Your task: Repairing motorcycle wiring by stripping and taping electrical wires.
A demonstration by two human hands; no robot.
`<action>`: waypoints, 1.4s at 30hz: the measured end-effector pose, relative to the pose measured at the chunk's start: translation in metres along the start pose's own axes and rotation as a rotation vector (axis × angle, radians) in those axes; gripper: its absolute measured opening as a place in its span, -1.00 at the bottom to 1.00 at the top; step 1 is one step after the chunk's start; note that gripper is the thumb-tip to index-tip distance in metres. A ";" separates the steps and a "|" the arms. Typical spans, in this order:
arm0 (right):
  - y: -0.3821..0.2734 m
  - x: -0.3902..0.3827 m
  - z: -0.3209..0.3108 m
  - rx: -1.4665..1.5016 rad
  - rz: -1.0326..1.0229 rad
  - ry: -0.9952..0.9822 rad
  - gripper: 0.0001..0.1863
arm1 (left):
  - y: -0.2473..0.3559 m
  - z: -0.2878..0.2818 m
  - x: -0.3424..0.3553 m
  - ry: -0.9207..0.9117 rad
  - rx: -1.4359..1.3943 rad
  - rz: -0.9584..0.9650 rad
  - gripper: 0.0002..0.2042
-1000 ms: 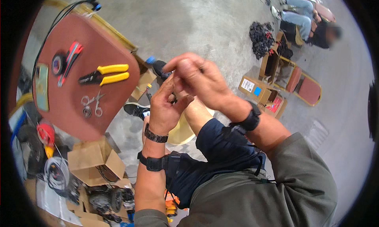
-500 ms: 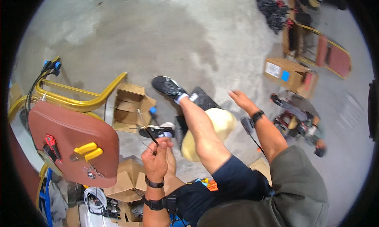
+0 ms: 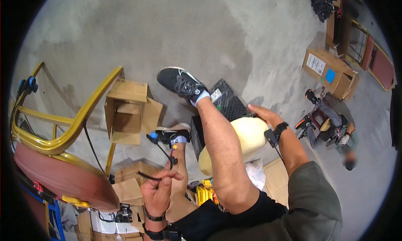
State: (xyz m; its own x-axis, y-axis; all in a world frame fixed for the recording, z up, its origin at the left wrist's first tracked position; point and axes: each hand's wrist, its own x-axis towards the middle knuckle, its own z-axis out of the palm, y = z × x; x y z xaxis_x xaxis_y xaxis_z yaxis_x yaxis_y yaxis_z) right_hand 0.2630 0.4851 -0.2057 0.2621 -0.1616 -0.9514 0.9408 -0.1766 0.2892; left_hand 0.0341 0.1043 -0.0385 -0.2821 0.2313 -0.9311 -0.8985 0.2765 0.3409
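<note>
My left hand (image 3: 157, 193), low in the middle, is closed on a short black cable (image 3: 146, 176). Just above it, a black cord with a blue connector (image 3: 153, 136) lies across the view by my shin. My right hand (image 3: 264, 114), fingers stretched out, touches the far end of a pale yellow cushion (image 3: 247, 138) beside a black wrapped package (image 3: 226, 102); its thumb is hidden. My raised right leg crosses in front of both. At the left, a yellow-handled tool (image 3: 75, 201) and a red one (image 3: 38, 186) show at the edge of a tilted maroon seat (image 3: 63, 178).
A gold chair frame (image 3: 96, 90) stands left, an open carton (image 3: 125, 123) beside it. More cardboard and packets (image 3: 205, 195) lie below. At right are a carton (image 3: 322, 65), a maroon chair (image 3: 381, 69), a black tangle (image 3: 320, 4) and another person (image 3: 345, 132), seated with a gloved hand visible.
My hands have parted: the right swung right and forward to the cushion, the left moved down with the cable. The view has shifted, so the tools now show only at the seat's edge.
</note>
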 end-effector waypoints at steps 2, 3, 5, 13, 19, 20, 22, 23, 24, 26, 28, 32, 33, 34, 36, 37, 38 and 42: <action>-0.011 -0.002 0.001 -0.022 -0.017 0.134 -0.06 | -0.008 0.003 0.013 -0.056 0.057 0.110 -0.74; 0.006 0.010 0.000 -0.081 -0.044 0.207 0.04 | -0.010 -0.002 0.009 -0.067 0.068 0.036 -0.76; 0.019 0.023 -0.020 -0.233 -0.081 0.269 0.06 | -0.015 -0.001 0.008 -0.077 0.040 0.004 -0.76; -0.023 0.001 -0.008 -0.508 -0.192 0.403 -0.03 | -0.031 -0.008 0.008 -0.090 -0.034 -0.067 -0.78; -0.036 -0.019 -0.006 -0.414 -0.264 0.388 -0.19 | -0.039 -0.003 0.015 -0.137 0.003 0.055 -0.74; -0.034 -0.014 -0.005 -0.417 -0.269 0.398 -0.19 | -0.039 -0.002 0.016 -0.127 -0.019 0.070 -0.74; -0.035 -0.012 0.004 -0.553 -0.316 0.449 -0.16 | -0.037 -0.002 0.015 -0.114 -0.053 0.093 -0.74; -0.036 -0.021 0.009 -0.589 -0.291 0.418 -0.12 | -0.036 -0.003 0.014 -0.116 -0.071 0.125 -0.74; -0.038 -0.031 0.016 -0.604 -0.294 0.422 -0.12 | -0.034 -0.004 0.014 -0.117 -0.090 0.157 -0.74; -0.039 -0.052 0.036 -0.991 -0.525 0.507 -0.10 | -0.030 -0.007 0.006 -0.105 -0.116 0.153 -0.73; -0.058 -0.057 0.046 -0.999 -0.581 0.323 -0.07 | -0.030 -0.010 0.002 -0.094 -0.143 0.151 -0.73; -0.077 -0.060 0.064 -1.011 -0.457 0.375 -0.13 | -0.050 -0.011 0.005 -0.115 -0.151 0.236 -0.73; -0.074 -0.052 0.058 -1.113 -0.453 0.408 -0.17 | -0.051 -0.011 0.008 -0.131 -0.072 0.270 -0.74; -0.065 -0.044 0.057 -1.210 -0.448 0.427 -0.20 | -0.053 -0.014 0.005 -0.139 0.014 0.292 -0.75; -0.061 -0.035 0.054 -1.272 -0.464 0.409 -0.23 | -0.054 -0.011 0.006 -0.121 -0.045 0.320 -0.76; -0.064 -0.033 0.052 -1.320 -0.471 0.401 -0.26 | -0.053 -0.008 0.006 -0.129 -0.100 0.298 -0.77; -0.067 -0.032 0.050 -1.336 -0.491 0.409 -0.26 | -0.052 -0.007 0.006 -0.137 -0.155 0.278 -0.77; -0.049 0.056 -0.042 -1.104 -0.601 0.131 -0.32 | -0.056 -0.002 0.025 -0.175 -0.141 0.379 -0.75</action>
State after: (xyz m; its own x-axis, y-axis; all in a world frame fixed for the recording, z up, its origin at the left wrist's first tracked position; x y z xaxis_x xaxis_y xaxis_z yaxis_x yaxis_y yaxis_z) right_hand 0.2404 0.5253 -0.2774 -0.3080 -0.2295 -0.9233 0.5800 0.7240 -0.3735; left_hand 0.0766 0.0927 -0.0808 -0.5508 0.4495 -0.7032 -0.7829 0.0138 0.6220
